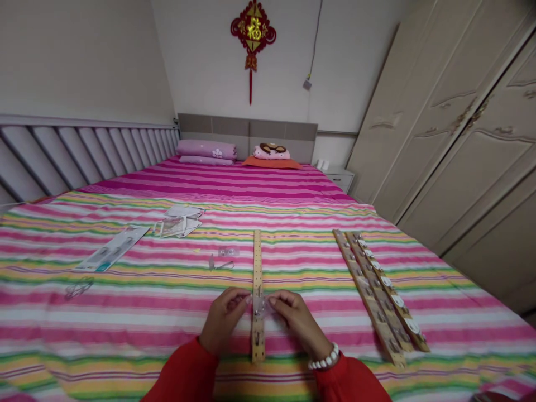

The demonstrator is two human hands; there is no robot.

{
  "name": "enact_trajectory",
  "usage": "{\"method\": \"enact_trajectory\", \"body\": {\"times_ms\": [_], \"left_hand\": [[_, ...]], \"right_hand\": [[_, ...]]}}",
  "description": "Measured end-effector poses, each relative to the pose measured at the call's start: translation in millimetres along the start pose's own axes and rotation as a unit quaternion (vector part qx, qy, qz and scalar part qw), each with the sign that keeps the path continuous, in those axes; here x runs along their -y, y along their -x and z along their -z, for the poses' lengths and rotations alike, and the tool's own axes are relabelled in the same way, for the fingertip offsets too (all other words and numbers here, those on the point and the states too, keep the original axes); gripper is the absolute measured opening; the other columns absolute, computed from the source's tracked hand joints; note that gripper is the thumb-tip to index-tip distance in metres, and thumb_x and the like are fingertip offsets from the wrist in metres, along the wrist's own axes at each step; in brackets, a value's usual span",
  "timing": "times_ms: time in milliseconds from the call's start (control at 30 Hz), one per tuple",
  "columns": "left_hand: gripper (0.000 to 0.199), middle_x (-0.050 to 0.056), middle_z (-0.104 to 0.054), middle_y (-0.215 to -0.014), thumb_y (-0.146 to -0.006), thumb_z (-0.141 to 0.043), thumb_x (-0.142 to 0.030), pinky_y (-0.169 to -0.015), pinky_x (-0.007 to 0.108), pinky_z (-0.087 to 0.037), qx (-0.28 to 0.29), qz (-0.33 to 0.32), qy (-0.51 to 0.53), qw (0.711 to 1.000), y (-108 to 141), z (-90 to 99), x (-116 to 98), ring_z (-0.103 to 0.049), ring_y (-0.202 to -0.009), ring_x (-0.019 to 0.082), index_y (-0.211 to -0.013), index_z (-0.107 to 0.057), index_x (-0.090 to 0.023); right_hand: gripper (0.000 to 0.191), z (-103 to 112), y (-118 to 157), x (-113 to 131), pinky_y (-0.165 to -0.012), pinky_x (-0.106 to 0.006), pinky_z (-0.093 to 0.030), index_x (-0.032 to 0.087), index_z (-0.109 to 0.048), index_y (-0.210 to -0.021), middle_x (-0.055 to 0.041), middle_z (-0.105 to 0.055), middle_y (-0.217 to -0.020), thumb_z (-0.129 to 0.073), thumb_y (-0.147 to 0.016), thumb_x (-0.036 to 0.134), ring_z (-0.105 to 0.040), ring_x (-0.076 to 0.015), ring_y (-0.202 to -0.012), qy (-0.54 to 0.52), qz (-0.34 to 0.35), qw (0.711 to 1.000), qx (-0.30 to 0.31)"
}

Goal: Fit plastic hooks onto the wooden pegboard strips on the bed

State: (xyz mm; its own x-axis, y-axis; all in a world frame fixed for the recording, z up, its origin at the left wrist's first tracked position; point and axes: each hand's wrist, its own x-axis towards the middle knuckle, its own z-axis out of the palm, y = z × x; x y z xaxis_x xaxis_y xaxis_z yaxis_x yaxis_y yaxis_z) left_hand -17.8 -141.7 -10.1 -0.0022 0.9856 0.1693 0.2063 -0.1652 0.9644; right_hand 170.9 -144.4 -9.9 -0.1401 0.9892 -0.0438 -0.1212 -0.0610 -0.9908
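Note:
A narrow wooden strip with rows of small holes [257, 259] lies lengthwise on the bed in front of me. Across its lower half is a clear plastic piece with a small metal part [260, 306], apparently a clear adhesive hook. My left hand [225, 317] pinches at its left edge, thumb and forefinger together. From the right, my right hand [296, 319] pinches the piece's other edge. Nearer to me, another small metal hook [257, 338] sits on the strip. Beyond my left hand lie a small clear pack [228, 252] and a thin metal piece [221, 264].
To the right lie several strips side by side [372, 290], bearing clear hooks and white round pieces. At left are a long packaged card [113, 248], a pile of cards and packets [178, 221] and a wire-like bundle [79, 287]. Pillows [207, 151] rest by the headboard; a wardrobe [456, 128] stands right.

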Motion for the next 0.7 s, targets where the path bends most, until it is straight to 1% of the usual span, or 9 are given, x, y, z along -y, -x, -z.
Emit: {"method": "enact_trajectory", "body": {"times_ms": [67, 100, 133, 200, 267, 367, 500, 600, 700], "left_hand": [[0.023, 0.005, -0.070, -0.073, -0.065, -0.071, -0.040, -0.064, 0.026, -0.049, 0.063, 0.040, 0.021, 0.997, -7.4, -2.1, -1.6, -0.062, -0.069, 0.019, -0.074, -0.072, -0.019], [0.024, 0.004, -0.070, -0.070, -0.064, -0.071, -0.040, -0.064, 0.027, -0.049, 0.091, 0.054, 0.031, 0.994, -10.3, -3.5, -2.5, -0.062, -0.067, 0.018, -0.073, -0.072, -0.018], [0.024, 0.004, -0.070, -0.068, -0.063, -0.072, -0.040, -0.064, 0.027, -0.049, 0.112, 0.064, 0.042, 0.991, -12.8, -4.8, -3.5, -0.062, -0.066, 0.018, -0.071, -0.072, -0.018], [0.024, 0.004, -0.068, -0.064, -0.062, -0.072, -0.040, -0.062, 0.026, -0.049, 0.130, 0.075, 0.059, 0.987, -16.9, -7.0, -6.0, -0.061, -0.063, 0.017, -0.067, -0.070, -0.017], [0.024, 0.003, -0.067, -0.062, -0.061, -0.073, -0.039, -0.061, 0.026, -0.048, 0.120, 0.077, 0.072, 0.987, -21.0, -8.5, -8.1, -0.060, -0.062, 0.017, -0.066, -0.069, -0.016], [0.026, 0.003, -0.067, -0.062, -0.059, -0.073, -0.040, -0.059, 0.025, -0.047, 0.075, 0.090, 0.092, 0.989, -28.8, -11.2, -7.7, -0.059, -0.060, 0.015, -0.065, -0.067, -0.016], [0.029, 0.001, -0.065, -0.059, -0.054, -0.075, -0.041, -0.055, 0.025, -0.046, 0.006, 0.113, 0.118, 0.987, -42.1, -19.3, 2.0, -0.058, -0.054, 0.014, -0.066, -0.064, -0.016], [0.027, 0.001, -0.064, -0.057, -0.055, -0.074, -0.039, -0.056, 0.026, -0.046, -0.008, 0.097, 0.120, 0.988, -53.0, -26.0, 12.6, -0.058, -0.052, 0.014, -0.064, -0.063, -0.016], [0.025, 0.002, -0.065, -0.058, -0.057, -0.071, -0.039, -0.057, 0.026, -0.047, -0.006, 0.088, 0.096, 0.991, -64.0, -29.9, 23.0, -0.059, -0.054, 0.015, -0.062, -0.063, -0.015]], "right_hand": [[0.023, -1.1, -5.1, 3.9, -0.055, -0.024, -0.038, 0.017, -0.074, -0.073, -0.0018, -0.066, -0.066, -0.070, -0.070, 0.039, -0.051, -0.0126, -0.060, 0.023, 0.033, 0.999, 0.017], [0.022, -1.8, -8.0, 5.3, -0.059, -0.025, -0.040, 0.017, -0.074, -0.073, -0.0026, -0.068, -0.069, -0.070, -0.070, 0.038, -0.054, -0.0141, -0.064, 0.029, 0.046, 0.998, 0.026], [0.021, -2.3, -11.2, 6.1, -0.061, -0.026, -0.042, 0.018, -0.074, -0.072, -0.0026, -0.068, -0.070, -0.070, -0.070, 0.038, -0.055, -0.0148, -0.066, 0.034, 0.055, 0.997, 0.034], [0.020, -2.8, -18.2, 6.3, -0.057, -0.025, -0.042, 0.018, -0.074, -0.071, -0.0009, -0.066, -0.064, -0.071, -0.069, 0.038, -0.054, -0.0135, -0.061, 0.035, 0.058, 0.997, 0.041], [0.023, -2.5, -26.1, 4.1, -0.048, -0.023, -0.038, 0.017, -0.073, -0.075, 0.0018, -0.061, -0.056, -0.072, -0.068, 0.040, -0.049, -0.0104, -0.049, 0.018, 0.045, 0.999, 0.023], [0.031, -1.9, -38.1, -1.8, -0.040, -0.021, -0.034, 0.016, -0.069, -0.080, 0.0041, -0.059, -0.051, -0.074, -0.064, 0.043, -0.045, -0.0078, -0.039, -0.029, 0.018, 0.999, -0.027], [0.032, -4.3, -51.4, -9.5, -0.041, -0.021, -0.039, 0.015, -0.066, -0.071, 0.0012, -0.062, -0.052, -0.079, -0.057, 0.041, -0.054, -0.0104, -0.043, -0.075, 0.015, 0.996, -0.050], [0.028, -7.5, -60.6, -13.9, -0.043, -0.021, -0.040, 0.015, -0.067, -0.069, 0.0007, -0.063, -0.049, -0.079, -0.056, 0.037, -0.055, -0.0110, -0.044, -0.091, 0.021, 0.993, -0.074], [0.025, -10.0, -71.3, -18.3, -0.041, -0.021, -0.037, 0.015, -0.066, -0.066, 0.0014, -0.061, -0.047, -0.078, -0.055, 0.035, -0.052, -0.0102, -0.041, -0.102, 0.018, 0.989, -0.106]]}}
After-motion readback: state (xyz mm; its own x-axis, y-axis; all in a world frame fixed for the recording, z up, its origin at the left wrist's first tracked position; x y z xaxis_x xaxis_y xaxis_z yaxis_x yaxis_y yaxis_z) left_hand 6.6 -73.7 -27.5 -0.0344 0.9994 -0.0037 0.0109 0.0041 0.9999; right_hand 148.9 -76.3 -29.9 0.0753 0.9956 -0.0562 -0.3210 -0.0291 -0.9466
